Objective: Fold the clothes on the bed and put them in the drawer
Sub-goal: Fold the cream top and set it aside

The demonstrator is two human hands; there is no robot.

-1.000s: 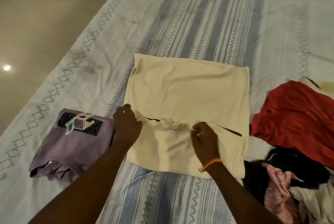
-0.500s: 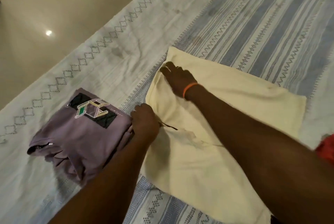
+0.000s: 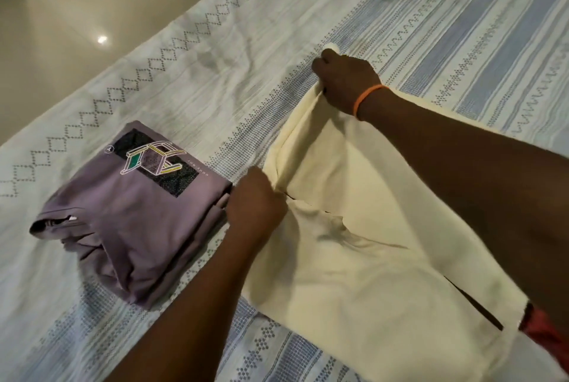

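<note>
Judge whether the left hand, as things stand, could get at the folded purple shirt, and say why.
Probably yes. The left hand grips the cream garment at its near-left edge, right beside the folded purple shirt. Nothing lies between them, but it would have to let go of the cream cloth first.

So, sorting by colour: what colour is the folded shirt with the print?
Purple shirt, clearest in the head view.

Glossy beige tiled floor (image 3: 70,5) along the upper left, with a small bright reflection of a light (image 3: 102,39) on it. Dark shape at the far top-left corner, too cropped to identify. Filling the rest, a bed (image 3: 215,52) under a pale sheet with a diamond-pattern border and blue-grey woven stripes.
</note>
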